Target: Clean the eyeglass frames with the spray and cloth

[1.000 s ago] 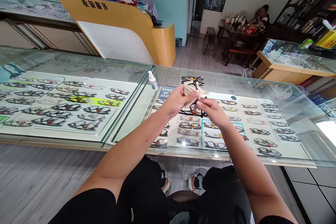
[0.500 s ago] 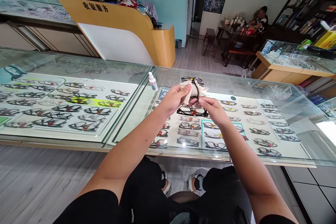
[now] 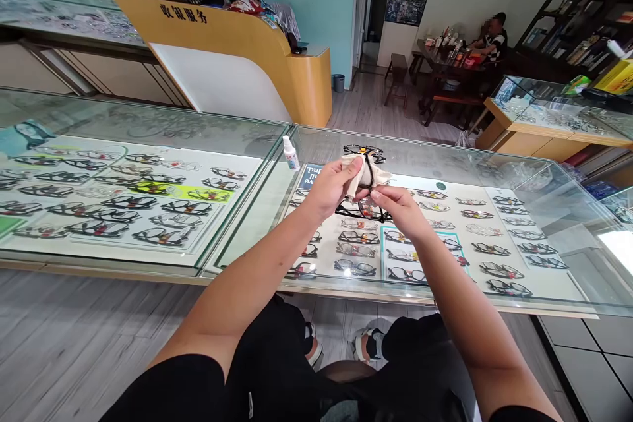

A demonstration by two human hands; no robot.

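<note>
Above the glass counter, my left hand (image 3: 332, 186) pinches a cream cloth (image 3: 380, 175) around one lens of dark-framed glasses (image 3: 368, 168). My right hand (image 3: 398, 206) grips the lower part of the same glasses, its thumb and fingertips closed on the frame. Part of the frame is hidden by the cloth and fingers. Beyond my hands, another black pair of glasses (image 3: 363, 149) lies on the counter. A white spray bottle (image 3: 291, 155) stands upright to the left of my left hand.
The glass display counter (image 3: 252, 211) holds rows of glasses under its top. Behind it stands a yellow and white cashier desk (image 3: 306, 89) with a person at it. Farther back right, a person sits at a dark table (image 3: 440, 62). Another glass case (image 3: 548, 135) stands at the right.
The cloth and glasses have shifted slightly in my hands, and the glasses are turned a little. Both hands keep their hold. The whole view has moved slightly.
</note>
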